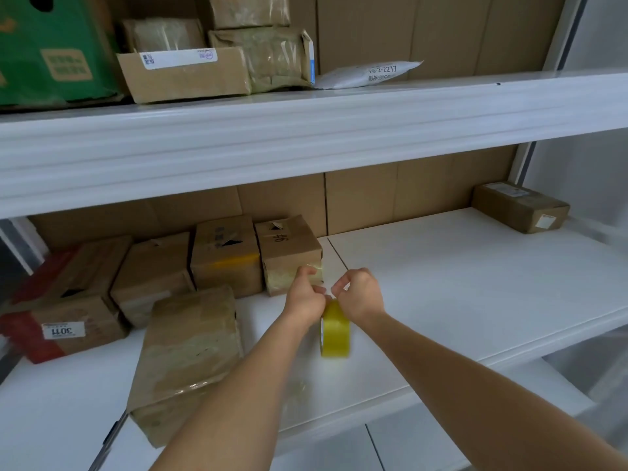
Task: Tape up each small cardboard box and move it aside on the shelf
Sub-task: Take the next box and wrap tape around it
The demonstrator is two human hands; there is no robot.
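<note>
The fingers of the right hand are curled in and pinched together at the top edge of a yellow tape roll, and the left hand meets them there, its thumb and forefinger nipped together at the same spot, the other fingers bent up toward the box behind. Whether either pinch has the loose end of the tape I cannot tell, since the spot is small and blurred. The roll stands on its edge on the white lower shelf, just under the two hands and between the wrists. Directly behind the left hand sits a small cardboard box with writing on its top and pale tape across its front face; the knuckles look to be just at that face. It is the right-hand end of a row of brown boxes along the back, the next one carrying a yellow strip. Nearer the front, to the left of the forearms, lies a larger taped box. Well apart at the far right end of the shelf is a lone labelled box. The upper shelf holds more parcels, a green carton and a white mailer bag.
</note>
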